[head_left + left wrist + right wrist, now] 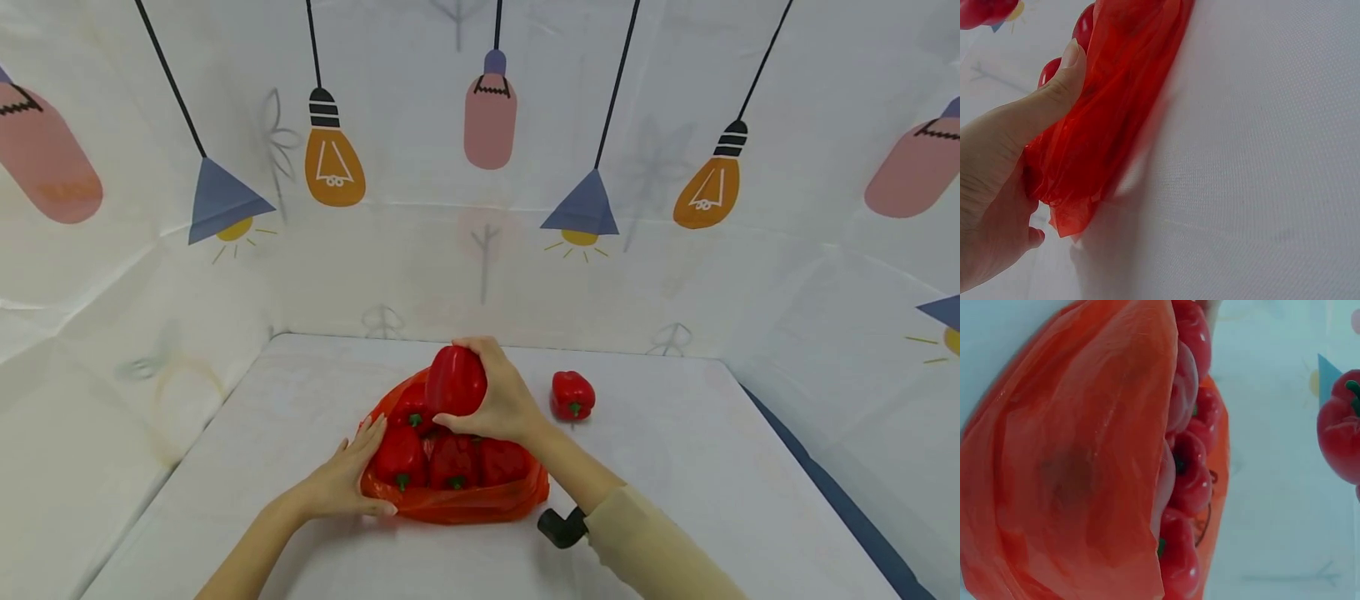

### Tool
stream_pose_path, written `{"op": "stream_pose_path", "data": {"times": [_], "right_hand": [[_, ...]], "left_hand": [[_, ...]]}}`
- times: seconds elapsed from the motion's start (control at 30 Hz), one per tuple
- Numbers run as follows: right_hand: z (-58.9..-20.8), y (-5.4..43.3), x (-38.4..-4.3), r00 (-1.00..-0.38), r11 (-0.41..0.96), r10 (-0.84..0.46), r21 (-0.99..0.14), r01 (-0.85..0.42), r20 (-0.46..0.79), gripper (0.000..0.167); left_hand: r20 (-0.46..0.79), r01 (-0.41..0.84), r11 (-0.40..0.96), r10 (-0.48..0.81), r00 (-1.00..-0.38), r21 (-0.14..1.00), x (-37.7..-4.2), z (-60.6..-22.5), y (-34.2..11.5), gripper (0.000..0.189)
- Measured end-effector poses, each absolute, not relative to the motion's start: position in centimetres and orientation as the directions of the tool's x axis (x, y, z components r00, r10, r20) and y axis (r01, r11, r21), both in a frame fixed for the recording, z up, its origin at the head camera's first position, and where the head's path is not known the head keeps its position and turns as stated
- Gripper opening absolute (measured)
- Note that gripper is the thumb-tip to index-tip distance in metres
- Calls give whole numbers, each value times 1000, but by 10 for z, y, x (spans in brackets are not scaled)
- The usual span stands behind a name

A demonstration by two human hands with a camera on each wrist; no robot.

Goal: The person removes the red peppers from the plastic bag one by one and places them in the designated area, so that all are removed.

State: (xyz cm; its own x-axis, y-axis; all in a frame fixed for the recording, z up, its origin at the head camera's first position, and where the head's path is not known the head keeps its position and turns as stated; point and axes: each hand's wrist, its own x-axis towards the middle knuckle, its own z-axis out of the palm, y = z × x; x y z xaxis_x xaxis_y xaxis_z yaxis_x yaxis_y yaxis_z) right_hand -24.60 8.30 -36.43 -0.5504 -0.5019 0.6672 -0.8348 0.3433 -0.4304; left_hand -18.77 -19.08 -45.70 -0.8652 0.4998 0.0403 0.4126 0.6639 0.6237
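An orange-red plastic bag (465, 504) lies on the white table, its mouth showing several glossy red bell peppers (453, 462) with green stems. My right hand (498, 400) grips another red bell pepper (457, 379) above the bag's back left part, thumb in front and fingers over the top. At the bag's left end, my left hand (348, 475) holds its side, with the fingers along the left rim and the thumb at the front. In the left wrist view, the thumb (1054, 94) lies against the bag (1116, 125). The right wrist view shows the bag's front (1072, 456).
One red bell pepper (573, 396) sits alone on the table (675, 467), behind and right of the bag. A black curved piece (562, 528) shows beside the right forearm. White sheets printed with hanging lamps (487, 250) enclose the table's back and sides.
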Motion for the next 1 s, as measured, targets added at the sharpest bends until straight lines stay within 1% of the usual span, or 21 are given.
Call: {"op": "stream_pose_path", "data": {"times": [0.1, 0.3, 0.53, 0.77, 1.0], "right_hand": [[-362, 85, -246, -537, 340, -504, -416, -844, 677, 88], [-356, 92, -244, -544, 360, -498, -410, -838, 675, 88], [-349, 106, -241, -546, 358, -497, -414, -837, 674, 88], [-347, 123, -241, -548, 377, -458, -405, -833, 700, 90], [-347, 140, -239, -568, 391, -416, -424, -817, 710, 89]], "left_hand": [[40, 412, 665, 499, -866, 623, -188, -457, -191, 120], [51, 420, 661, 501, -864, 621, -188, -459, -191, 120], [93, 459, 671, 506, -857, 582, -189, -464, -191, 122], [92, 457, 666, 507, -857, 589, -188, -464, -192, 122], [79, 447, 661, 507, -858, 603, -186, -459, -191, 122]]}}
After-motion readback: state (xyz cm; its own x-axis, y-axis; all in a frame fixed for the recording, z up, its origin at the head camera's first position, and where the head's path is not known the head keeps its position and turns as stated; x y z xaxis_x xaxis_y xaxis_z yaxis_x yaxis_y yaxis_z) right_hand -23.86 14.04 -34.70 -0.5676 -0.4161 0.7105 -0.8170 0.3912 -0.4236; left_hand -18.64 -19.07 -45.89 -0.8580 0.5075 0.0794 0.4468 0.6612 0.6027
